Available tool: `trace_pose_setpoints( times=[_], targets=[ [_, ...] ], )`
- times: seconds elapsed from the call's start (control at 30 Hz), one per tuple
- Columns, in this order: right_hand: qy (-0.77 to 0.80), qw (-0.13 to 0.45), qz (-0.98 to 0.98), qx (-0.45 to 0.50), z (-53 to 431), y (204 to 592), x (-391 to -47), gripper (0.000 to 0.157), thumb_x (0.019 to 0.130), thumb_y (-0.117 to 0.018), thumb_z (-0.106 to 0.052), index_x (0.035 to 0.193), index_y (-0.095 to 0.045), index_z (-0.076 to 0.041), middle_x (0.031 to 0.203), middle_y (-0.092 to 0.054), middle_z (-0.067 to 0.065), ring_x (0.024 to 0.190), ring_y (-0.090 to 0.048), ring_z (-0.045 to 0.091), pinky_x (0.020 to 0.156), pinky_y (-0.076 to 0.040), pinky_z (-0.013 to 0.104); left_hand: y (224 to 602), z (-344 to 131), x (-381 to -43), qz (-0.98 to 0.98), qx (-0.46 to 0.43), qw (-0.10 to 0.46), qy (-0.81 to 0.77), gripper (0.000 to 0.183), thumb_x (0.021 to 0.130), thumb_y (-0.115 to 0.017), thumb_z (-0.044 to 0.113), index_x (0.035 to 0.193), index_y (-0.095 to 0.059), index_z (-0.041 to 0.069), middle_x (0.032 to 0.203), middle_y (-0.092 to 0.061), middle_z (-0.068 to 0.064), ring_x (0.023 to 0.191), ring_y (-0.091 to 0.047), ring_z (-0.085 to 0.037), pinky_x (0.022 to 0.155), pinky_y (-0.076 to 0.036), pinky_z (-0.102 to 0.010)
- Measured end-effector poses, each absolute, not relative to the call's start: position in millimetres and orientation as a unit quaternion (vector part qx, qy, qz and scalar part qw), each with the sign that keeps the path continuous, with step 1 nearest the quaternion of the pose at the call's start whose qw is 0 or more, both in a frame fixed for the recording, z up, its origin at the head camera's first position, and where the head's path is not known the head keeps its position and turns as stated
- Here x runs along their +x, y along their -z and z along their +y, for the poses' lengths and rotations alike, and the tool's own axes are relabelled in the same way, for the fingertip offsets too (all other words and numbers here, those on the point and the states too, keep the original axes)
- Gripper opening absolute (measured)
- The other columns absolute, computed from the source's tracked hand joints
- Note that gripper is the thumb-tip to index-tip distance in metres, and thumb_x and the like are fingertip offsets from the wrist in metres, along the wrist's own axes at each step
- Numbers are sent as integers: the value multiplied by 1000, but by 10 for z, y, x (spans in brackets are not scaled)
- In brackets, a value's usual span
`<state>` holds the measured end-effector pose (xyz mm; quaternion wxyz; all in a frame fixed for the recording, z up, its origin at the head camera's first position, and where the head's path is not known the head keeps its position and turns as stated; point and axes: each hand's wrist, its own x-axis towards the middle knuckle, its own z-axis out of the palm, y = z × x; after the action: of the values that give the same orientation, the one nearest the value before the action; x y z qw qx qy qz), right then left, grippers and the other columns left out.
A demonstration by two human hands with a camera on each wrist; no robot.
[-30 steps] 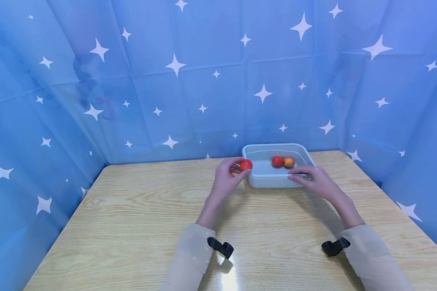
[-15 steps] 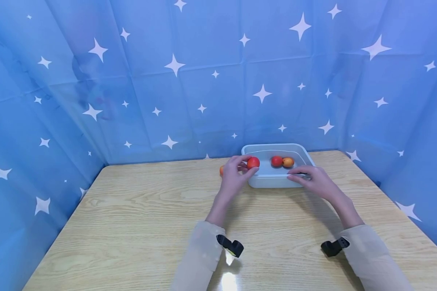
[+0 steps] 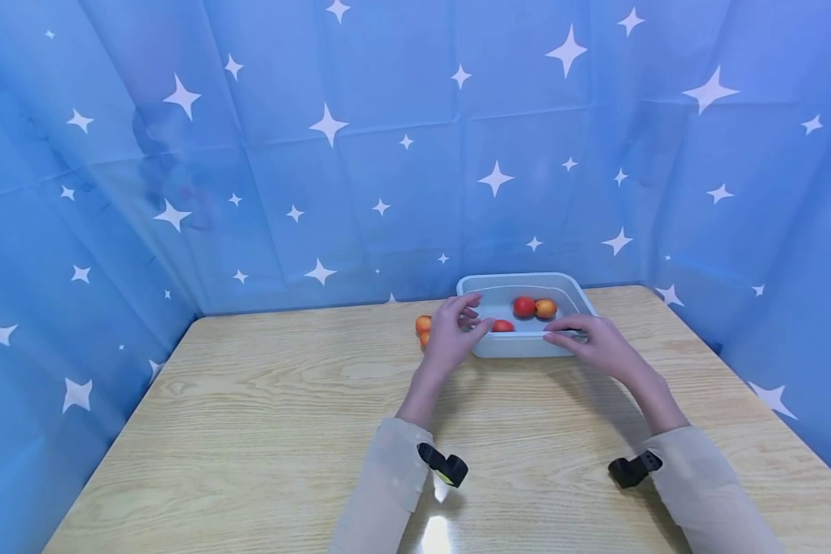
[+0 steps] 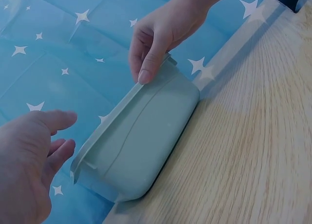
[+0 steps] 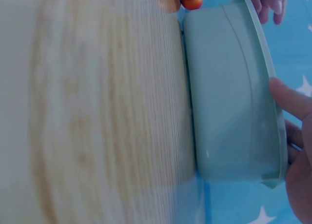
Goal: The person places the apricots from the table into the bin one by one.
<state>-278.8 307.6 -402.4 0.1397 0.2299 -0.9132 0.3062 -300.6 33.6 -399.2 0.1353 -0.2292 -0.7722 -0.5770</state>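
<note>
A pale blue-green plastic box [image 3: 526, 346] stands open-topped at the back of the table. My right hand [image 3: 593, 340] pinches its near rim, thumb outside and fingers inside, as the right wrist view confirms. Over the box's left end is my left hand [image 3: 450, 332], empty, with thumb and fingers spread apart. A red round fruit [image 3: 503, 326] lies in the box just beyond that thumb, partly hidden by the near wall. Farther in, another red fruit [image 3: 524, 307] touches an orange one [image 3: 545, 308].
Left of the box, several orange round fruits [image 3: 424, 324] sit on the wooden table [image 3: 284, 431], partly behind my left hand. A blue curtain with white stars [image 3: 388, 154] hangs right behind the table's back edge.
My left hand has carried a red fruit rightward over the box and let it go; it now lies inside. The right hand keeps its hold on the rim.
</note>
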Motion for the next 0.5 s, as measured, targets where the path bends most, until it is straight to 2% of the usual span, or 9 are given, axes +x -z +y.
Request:
trace_pose_setpoints(
  times=[0.23, 0.5],
  targets=[
    [-306, 138, -914, 228, 3069, 4015, -2787, 22, 96, -72, -20, 111, -76, -4, 105, -75, 5, 98, -66, 21, 84, -54, 40, 3987, 318, -3015, -768, -254, 157, 566, 40, 89, -77, 7, 127, -66, 0, 113, -64, -15, 98, -65, -28, 89, -58, -37],
    [-311, 141, -910, 235, 3050, 3987, -2760, 21, 95, -72, -18, 111, -76, -4, 105, -74, 5, 97, -66, 24, 83, -54, 44, 3986, 252, -2985, -781, -257, 155, 548, 38, 91, -77, 13, 127, -67, 4, 115, -66, -10, 99, -62, -21, 91, -56, -42]
  ],
)
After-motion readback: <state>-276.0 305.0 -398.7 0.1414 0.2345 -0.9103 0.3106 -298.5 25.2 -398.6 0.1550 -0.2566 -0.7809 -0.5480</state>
